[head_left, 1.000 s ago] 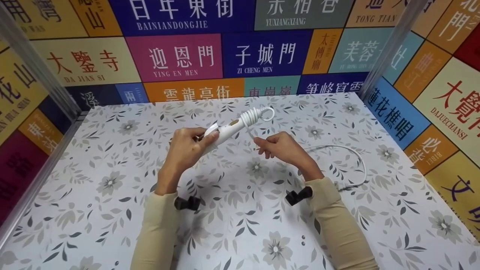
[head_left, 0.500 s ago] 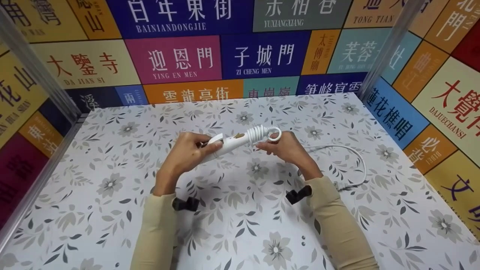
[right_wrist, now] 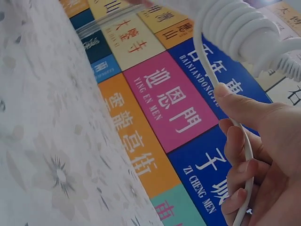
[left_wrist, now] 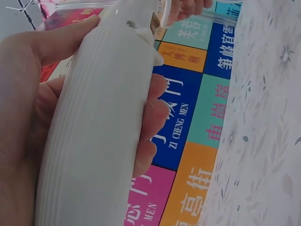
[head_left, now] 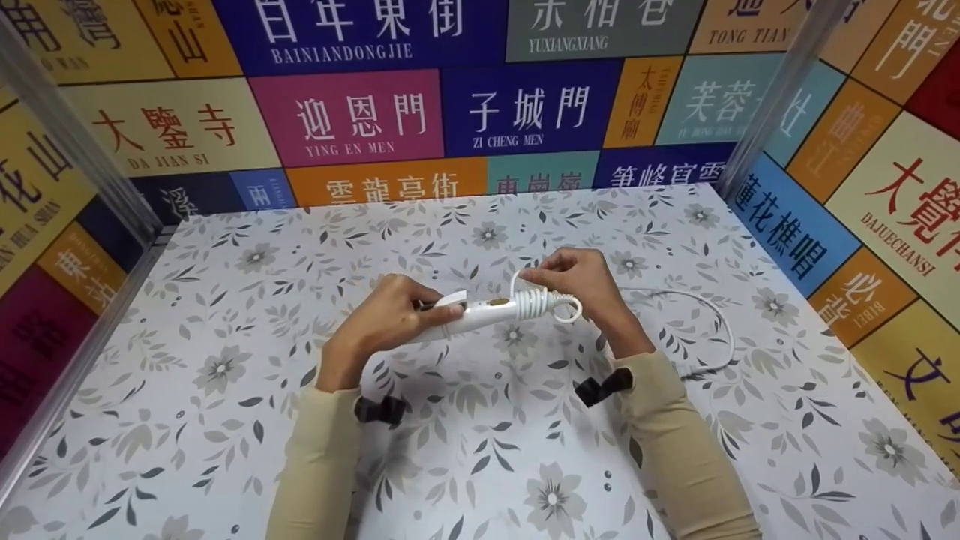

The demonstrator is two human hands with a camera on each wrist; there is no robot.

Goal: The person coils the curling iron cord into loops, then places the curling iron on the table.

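- Lower in the head view than in the earlier frame, the white handheld appliance (head_left: pixel 476 318) is now being held closer to level, while the right hand (head_left: pixel 581 277) is being carried round to the far side of its coiled end.
- By the left hand (head_left: pixel 386 315) the appliance is being gripped in the air above the table (head_left: pixel 450 465); the fingers are being kept clamped round its ribbed body, with the thumb being rested along it beside a raised white tab (head_left: pixel 454 298).
- Between the thumb and curled fingers of the right hand, a strand of white cord (right_wrist: pixel 244 141) is being pinched, just beside the appliance; in the right wrist view it is being led across the fingers.
- Round the appliance's end, several close turns of this cord are being held, with a loop (head_left: pixel 577 309) being left standing out past them.
- Further along, a curved length of white cord (head_left: pixel 727 330) is being borne by the table, to the right of the right hand.
- Beige sleeves (head_left: pixel 311 457) and black wrist mounts (head_left: pixel 380 410) are being worn on both arms.
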